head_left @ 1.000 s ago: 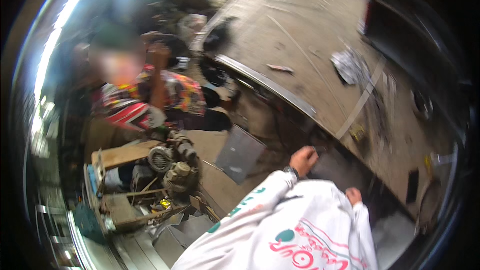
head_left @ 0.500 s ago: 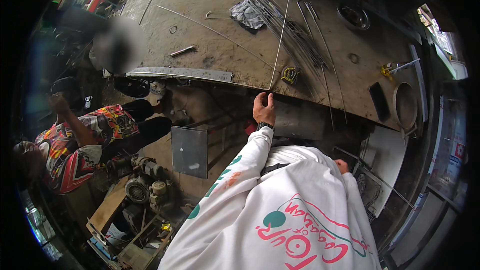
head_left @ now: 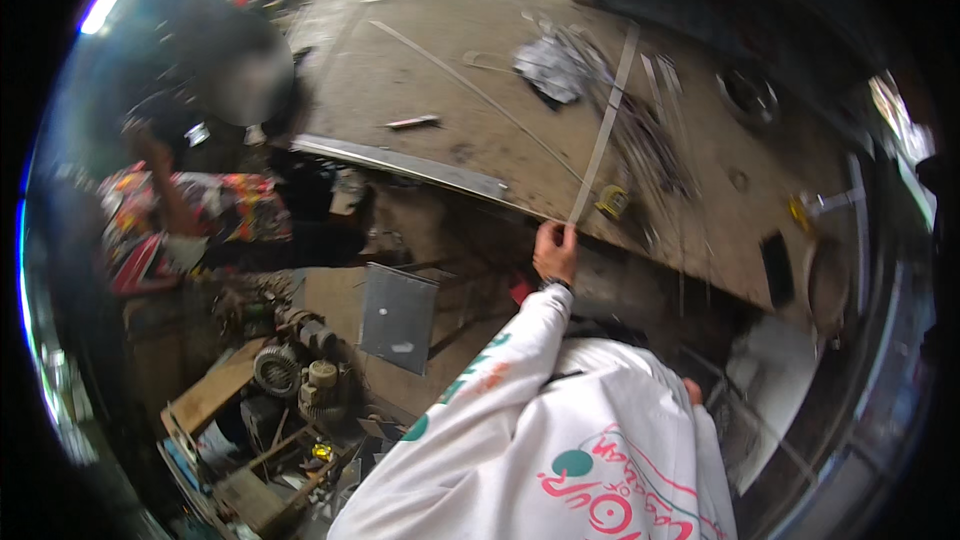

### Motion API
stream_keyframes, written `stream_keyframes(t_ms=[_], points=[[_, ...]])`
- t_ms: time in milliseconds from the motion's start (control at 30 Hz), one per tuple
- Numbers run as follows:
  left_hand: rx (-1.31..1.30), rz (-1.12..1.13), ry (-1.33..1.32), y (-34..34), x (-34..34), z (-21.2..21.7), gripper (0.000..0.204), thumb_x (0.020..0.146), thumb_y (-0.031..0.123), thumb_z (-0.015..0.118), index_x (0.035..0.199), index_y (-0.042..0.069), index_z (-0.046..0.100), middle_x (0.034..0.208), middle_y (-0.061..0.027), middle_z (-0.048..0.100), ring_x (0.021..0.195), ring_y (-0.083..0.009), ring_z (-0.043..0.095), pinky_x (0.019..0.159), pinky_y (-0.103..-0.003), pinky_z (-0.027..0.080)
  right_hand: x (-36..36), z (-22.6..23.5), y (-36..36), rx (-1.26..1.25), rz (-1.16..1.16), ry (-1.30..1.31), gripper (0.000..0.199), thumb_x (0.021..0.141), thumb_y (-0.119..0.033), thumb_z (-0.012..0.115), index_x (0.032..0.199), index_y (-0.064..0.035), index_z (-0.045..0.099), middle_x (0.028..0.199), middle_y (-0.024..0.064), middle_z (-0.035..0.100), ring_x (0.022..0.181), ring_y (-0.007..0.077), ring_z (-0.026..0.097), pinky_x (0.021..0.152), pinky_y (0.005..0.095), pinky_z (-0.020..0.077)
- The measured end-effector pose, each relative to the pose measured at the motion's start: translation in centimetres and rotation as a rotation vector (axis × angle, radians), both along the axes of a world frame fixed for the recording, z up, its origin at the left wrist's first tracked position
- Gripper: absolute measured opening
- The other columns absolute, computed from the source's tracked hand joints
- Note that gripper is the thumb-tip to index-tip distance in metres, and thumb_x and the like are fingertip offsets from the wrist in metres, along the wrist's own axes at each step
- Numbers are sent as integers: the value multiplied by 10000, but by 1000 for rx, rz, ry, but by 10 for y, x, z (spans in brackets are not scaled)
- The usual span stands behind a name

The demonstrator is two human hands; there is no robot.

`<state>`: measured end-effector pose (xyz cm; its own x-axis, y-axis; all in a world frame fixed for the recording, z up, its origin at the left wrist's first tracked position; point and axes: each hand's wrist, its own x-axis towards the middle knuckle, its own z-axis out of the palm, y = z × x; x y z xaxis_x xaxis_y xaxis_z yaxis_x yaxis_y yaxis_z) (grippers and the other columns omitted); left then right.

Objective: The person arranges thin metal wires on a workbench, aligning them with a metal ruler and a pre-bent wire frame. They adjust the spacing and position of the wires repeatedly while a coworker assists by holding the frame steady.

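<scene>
My left hand point(head_left: 555, 254) is at the table's near edge, its thumb and fingers closed on the corner of a large bent wire frame point(head_left: 606, 124). The frame lies over the tabletop, its right side blurred by motion. Just right of that corner sits a yellow and black tape measure point(head_left: 612, 202). A loose straight rod point(head_left: 480, 93) slants across the table inside the frame. Low beside my body, my right hand point(head_left: 692, 391) shows only in part; its fingers are hidden.
On the worktable point(head_left: 450, 145) lie a bundle of metal rods point(head_left: 650, 145), a crumpled cloth point(head_left: 550, 68), a metal strip point(head_left: 410, 168), a round metal dish point(head_left: 748, 95) and a dark phone-like slab point(head_left: 776, 270). Another person point(head_left: 200, 215) is at the left, above several motors point(head_left: 300, 365).
My view has shifted, so the table appears lower and further right, with blur. My left thumb and fingers have come together at the frame's corner. My right hand stays low.
</scene>
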<state>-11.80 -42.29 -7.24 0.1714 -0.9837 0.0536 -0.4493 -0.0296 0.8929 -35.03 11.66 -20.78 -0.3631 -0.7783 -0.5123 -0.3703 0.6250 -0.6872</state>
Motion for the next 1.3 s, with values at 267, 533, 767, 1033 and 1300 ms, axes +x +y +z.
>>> stream_keyframes(t_ms=[267, 533, 767, 1033, 1300], points=[[164, -539, -116, 43, 72, 17, 439, 988, 373, 743, 1326, 143, 585, 974, -155, 709, 854, -315, 717, 765, -420, 572, 12, 11, -111, 29, -106, -80, 173, 906, -182, 767, 957, -19, 798, 909, 100, 799, 843, 162, 727, 821, 349, 582], [885, -545, -442, 100, 221, -81, 560, 893, 555, 741, 1196, 85, 768, 1188, -179, 771, 1143, -359, 726, 983, -445, 564, 36, 50, -218, 68, -117, -146, 203, 879, -187, 753, 934, 4, 791, 844, 100, 783, 799, 175, 717, 777, 355, 579], [967, -423, -409, 116, 250, -75, 475, 914, 464, 738, 1225, 106, 770, 1240, -154, 766, 1184, -324, 717, 1027, -424, 551, 37, 24, -224, 24, -81, -85, 209, 858, -198, 765, 898, 5, 791, 817, 105, 782, 771, 187, 713, 766, 362, 577], [849, -533, -376, 94, 227, -86, 383, 910, 325, 755, 1213, 90, 762, 1211, -147, 773, 1139, -318, 732, 993, -425, 565, 46, 73, -243, 99, -153, -170, 149, 887, -122, 732, 873, 24, 762, 781, 108, 764, 712, 185, 731, 678, 347, 593], [828, -556, -361, 83, 214, -88, 361, 917, 337, 745, 1190, 102, 769, 1188, -141, 776, 1130, -319, 733, 993, -424, 563, 46, 75, -240, 83, -133, -142, 168, 885, -139, 743, 884, 28, 760, 794, 111, 768, 715, 185, 733, 690, 345, 594]])
